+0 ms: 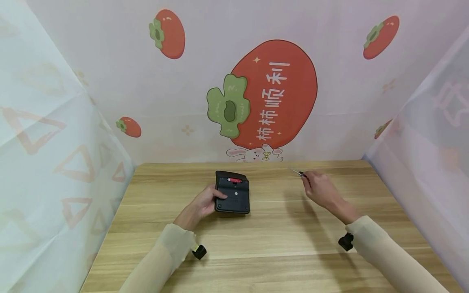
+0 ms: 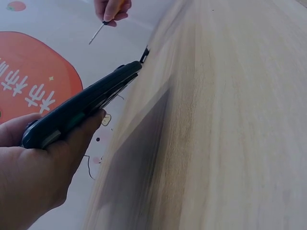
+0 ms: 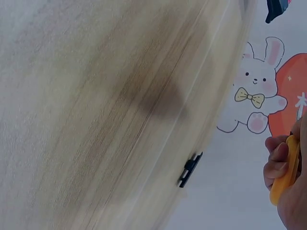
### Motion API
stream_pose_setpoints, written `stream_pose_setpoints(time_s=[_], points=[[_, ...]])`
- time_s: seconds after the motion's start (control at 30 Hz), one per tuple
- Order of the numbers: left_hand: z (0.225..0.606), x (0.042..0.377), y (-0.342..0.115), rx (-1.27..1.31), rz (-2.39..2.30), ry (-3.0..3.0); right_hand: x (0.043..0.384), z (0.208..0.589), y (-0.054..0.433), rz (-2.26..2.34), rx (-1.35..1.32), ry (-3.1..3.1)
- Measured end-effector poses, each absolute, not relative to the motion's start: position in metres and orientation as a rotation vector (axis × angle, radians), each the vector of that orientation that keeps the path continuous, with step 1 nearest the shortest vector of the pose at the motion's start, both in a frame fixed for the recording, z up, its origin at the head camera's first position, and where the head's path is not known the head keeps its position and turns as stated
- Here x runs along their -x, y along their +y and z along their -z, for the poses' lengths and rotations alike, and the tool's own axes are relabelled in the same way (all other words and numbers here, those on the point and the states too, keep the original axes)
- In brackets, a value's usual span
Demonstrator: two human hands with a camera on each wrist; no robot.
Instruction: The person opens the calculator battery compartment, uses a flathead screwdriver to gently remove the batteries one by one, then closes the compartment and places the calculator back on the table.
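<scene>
Cream fabric sleeves with small black wrist cameras at the cuffs lie nearest, over a pale wood-grain counter. Left of the counter's middle, the left hand grips the left side of a black rectangular plastic device, thumb on the upturned back and fingers beneath, holding it tilted and raised off the wood. Near the device's far edge, a small red cylindrical battery sits in an uncovered slot. Well apart to the right, the right hand has its fingers curled around a thin-shafted screwdriver with a yellow-orange handle, its tip pointing left. Towards the counter's far edge lies a small black plastic piece. Beyond rises a pale backdrop printed with orange-red persimmons and a white rabbit.
</scene>
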State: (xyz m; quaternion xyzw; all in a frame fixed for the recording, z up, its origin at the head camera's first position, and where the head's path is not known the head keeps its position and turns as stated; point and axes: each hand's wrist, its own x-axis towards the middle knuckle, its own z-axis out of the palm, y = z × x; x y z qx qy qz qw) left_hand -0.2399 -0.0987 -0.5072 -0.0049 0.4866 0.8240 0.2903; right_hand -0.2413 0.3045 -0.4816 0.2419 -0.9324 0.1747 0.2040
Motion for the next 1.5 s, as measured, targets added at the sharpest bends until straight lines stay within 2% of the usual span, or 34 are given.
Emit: stream_pose_setpoints(time_s=[0.83,1.5], points=[[0.505,0.241,-0.098,0.084,-2.148,1.37,0.235,0.49,0.267,-0.499,-0.832,-2.536],[0.504,0.245,-0.097,0.052,-2.126,1.346,0.231,0.488,0.225,-0.62,-0.822,-2.625]])
